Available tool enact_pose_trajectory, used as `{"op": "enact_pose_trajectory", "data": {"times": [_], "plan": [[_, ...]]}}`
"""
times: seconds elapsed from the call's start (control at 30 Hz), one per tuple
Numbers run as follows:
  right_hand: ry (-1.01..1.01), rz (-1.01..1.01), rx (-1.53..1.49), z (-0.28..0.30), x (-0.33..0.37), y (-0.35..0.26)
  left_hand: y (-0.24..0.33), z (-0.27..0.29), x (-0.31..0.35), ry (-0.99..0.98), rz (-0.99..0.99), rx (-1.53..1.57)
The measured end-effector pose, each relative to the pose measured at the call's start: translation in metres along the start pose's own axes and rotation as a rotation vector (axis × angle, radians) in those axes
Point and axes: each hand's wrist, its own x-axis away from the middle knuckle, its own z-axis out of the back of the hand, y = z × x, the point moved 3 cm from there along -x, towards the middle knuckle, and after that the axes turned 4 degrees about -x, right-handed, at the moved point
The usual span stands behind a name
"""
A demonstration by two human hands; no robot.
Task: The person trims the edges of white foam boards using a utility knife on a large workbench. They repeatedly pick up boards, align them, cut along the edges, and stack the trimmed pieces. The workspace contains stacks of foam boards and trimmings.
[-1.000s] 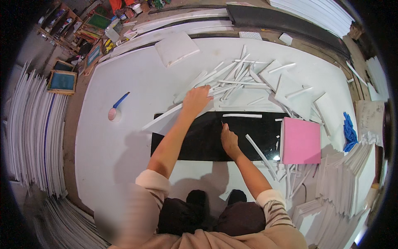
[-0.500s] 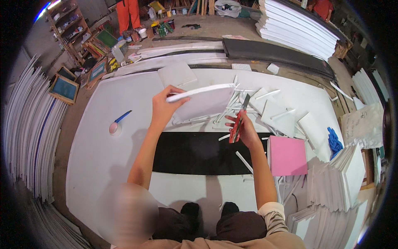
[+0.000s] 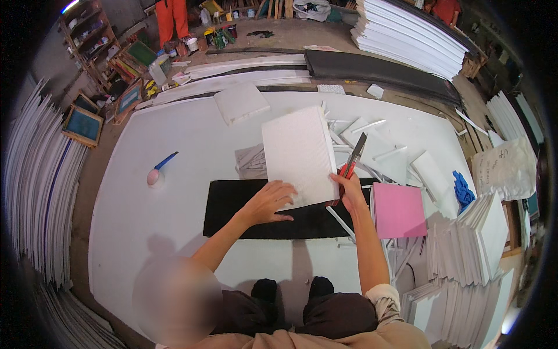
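Looking down in the head view, the white counter (image 3: 174,232) fills the middle of the frame, with a black cutting mat (image 3: 232,215) lying flat on it in front of the seated person. A rectangular white foam board (image 3: 296,154) lies with its near edge overlapping the far edge of the mat and its far end extending onto the counter. The left hand (image 3: 270,200) rests palm-down with fingers spread and unclenched on the near left corner of the board, pressing it flat rather than gripping it. The right hand (image 3: 351,192) sits at the near right corner of the board, fingers clenched around a red-handled utility knife (image 3: 351,160) whose dark blade end points away from the person, along the right edge of the board. A pink square sheet (image 3: 398,209) lies just beside the right hand, touching the right end of the mat. Beyond the board, loose white foam strips and offcuts (image 3: 378,145) are scattered across the counter, and a second small white foam piece (image 3: 239,103) lies farther off. A blue-handled tool with a pale round end (image 3: 158,170) lies well to the left of the mat. A blue cloth (image 3: 462,191) lies near the right edge, beside stacked white boards (image 3: 476,244).
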Motion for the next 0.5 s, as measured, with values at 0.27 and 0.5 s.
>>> {"op": "enact_pose_trajectory", "data": {"times": [0.27, 0.5], "plan": [[-0.131, -0.058, 0.012, 0.002, 0.031, 0.022, -0.060, 0.045, -0.047, 0.424, 0.383, -0.412], [-0.225, 0.023, 0.253, 0.003, 0.025, 0.036, -0.066, 0.066, -0.081, 0.139, 0.553, 0.064]]}}
